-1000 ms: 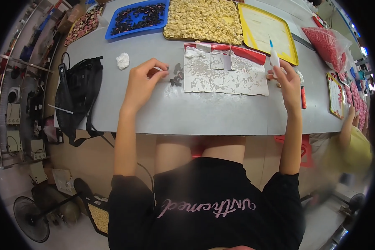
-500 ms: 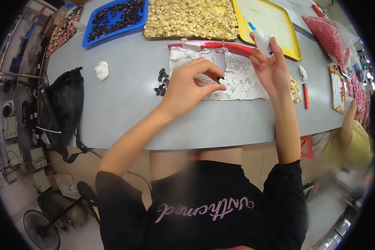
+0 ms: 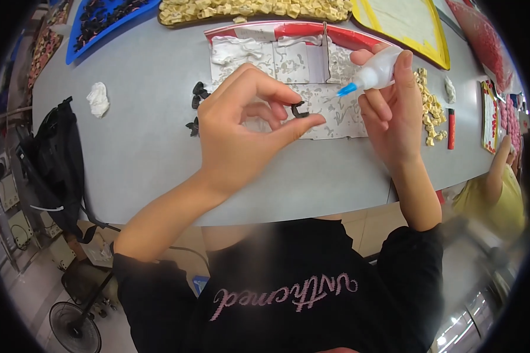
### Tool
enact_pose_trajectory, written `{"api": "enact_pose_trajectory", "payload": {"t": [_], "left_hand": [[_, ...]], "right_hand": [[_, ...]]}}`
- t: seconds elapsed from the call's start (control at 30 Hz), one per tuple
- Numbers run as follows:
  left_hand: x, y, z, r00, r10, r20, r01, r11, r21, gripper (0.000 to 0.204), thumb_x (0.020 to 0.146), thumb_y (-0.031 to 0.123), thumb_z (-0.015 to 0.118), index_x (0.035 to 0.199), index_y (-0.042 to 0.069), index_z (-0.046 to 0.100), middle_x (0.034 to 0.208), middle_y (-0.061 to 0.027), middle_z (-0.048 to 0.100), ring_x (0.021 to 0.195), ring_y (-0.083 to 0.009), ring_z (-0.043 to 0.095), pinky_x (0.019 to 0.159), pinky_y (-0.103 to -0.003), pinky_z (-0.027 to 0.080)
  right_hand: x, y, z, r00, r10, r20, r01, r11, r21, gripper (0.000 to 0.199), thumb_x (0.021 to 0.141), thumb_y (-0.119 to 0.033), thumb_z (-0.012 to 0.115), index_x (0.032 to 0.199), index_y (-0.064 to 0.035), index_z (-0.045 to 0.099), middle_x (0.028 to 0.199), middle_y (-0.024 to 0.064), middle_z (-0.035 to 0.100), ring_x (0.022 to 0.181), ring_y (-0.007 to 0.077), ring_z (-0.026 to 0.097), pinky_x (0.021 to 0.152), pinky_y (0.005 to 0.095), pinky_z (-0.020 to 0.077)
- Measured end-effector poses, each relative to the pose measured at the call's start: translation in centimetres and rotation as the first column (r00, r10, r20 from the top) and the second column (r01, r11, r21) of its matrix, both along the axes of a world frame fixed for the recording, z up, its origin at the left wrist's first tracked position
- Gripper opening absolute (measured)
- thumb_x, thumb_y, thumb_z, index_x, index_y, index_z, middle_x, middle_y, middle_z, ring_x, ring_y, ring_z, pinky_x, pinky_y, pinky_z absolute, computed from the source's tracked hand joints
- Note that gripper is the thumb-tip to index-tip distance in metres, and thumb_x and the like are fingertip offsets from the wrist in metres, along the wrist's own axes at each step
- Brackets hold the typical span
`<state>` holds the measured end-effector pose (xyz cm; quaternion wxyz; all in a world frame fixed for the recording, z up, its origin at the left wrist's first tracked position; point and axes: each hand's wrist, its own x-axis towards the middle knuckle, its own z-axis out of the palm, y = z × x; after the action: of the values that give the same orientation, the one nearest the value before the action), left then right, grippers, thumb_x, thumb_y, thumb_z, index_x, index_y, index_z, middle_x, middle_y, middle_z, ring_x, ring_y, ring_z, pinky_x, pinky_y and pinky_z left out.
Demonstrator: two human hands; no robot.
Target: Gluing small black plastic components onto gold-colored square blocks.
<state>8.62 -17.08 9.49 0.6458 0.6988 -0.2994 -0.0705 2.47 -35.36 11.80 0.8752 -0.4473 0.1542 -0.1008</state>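
My left hand [image 3: 232,132] pinches a small curved black piece [image 3: 301,110] between thumb and fingertips. In my right hand [image 3: 397,115] is a white squeeze bottle [image 3: 383,67], tilted so its blue nozzle [image 3: 347,90] points down and left toward the black piece, with a gap between them. Beneath both hands lies a spotted, stained white cardboard sheet [image 3: 338,117] with a red far edge. Several loose black pieces [image 3: 200,92] sit just left of my left hand, partly hidden by it. Small cream-coloured pieces [image 3: 431,115] lie in a loose group right of my right hand.
At the far side stand a blue tray [image 3: 72,52] of black pieces, a heap of cream pieces [image 3: 259,8] and a yellow tray [image 3: 401,30]. Crumpled white tissue [image 3: 98,99], a red tube [image 3: 451,128] and a black bag [image 3: 50,156] lie around. Another person's arm [image 3: 498,167] shows at right.
The bottle has tipped from nozzle-up to nozzle-down and moved toward the left hand. My left hand has turned, showing more of the black piece. The view has shifted nearer the table.
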Motion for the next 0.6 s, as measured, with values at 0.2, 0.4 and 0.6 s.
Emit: {"api": "enact_pose_trajectory", "payload": {"t": [0.2, 0.4, 0.6], "left_hand": [[-0.59, 0.42, -0.12, 0.996, -0.069, 0.063, 0.068, 0.997, 0.022, 0.032, 0.062, -0.006, 0.080, 0.086, 0.000, 0.060, 0.081, -0.0044, 0.055, 0.065, -0.0060, 0.053, 0.057, -0.018, 0.047], [-0.55, 0.49, -0.48, 0.986, -0.073, 0.152, 0.074, 0.997, -0.002, 0.033, 0.062, -0.007, 0.080, 0.087, -0.001, 0.060, 0.083, -0.0053, 0.055, 0.064, -0.0065, 0.052, 0.057, -0.018, 0.046], [-0.52, 0.51, -0.56, 0.979, -0.061, 0.194, 0.061, 0.998, 0.003, 0.033, 0.062, -0.007, 0.080, 0.087, -0.001, 0.059, 0.083, -0.0056, 0.054, 0.063, -0.0064, 0.051, 0.056, -0.018, 0.046]], "right_hand": [[-0.42, 0.70, -0.24, 0.999, -0.036, -0.006, 0.032, 0.950, -0.312, 0.041, 0.096, -0.043, 0.041, 0.096, -0.0034, 0.052, 0.091, 0.0122, 0.065, 0.041, 0.0021, 0.033, 0.038, 0.0169, 0.0269], [-0.61, 0.75, -0.56, 1.000, -0.023, 0.001, 0.022, 0.924, -0.382, 0.039, 0.096, -0.042, 0.040, 0.095, -0.0047, 0.052, 0.091, 0.0113, 0.065, 0.041, 0.0017, 0.033, 0.038, 0.0168, 0.0265], [-0.72, 0.82, -0.62, 1.000, 0.009, 0.000, -0.008, 0.915, -0.404, 0.038, 0.096, -0.040, 0.041, 0.090, -0.0047, 0.054, 0.090, 0.0107, 0.066, 0.040, 0.0011, 0.033, 0.038, 0.0160, 0.0276]]}}
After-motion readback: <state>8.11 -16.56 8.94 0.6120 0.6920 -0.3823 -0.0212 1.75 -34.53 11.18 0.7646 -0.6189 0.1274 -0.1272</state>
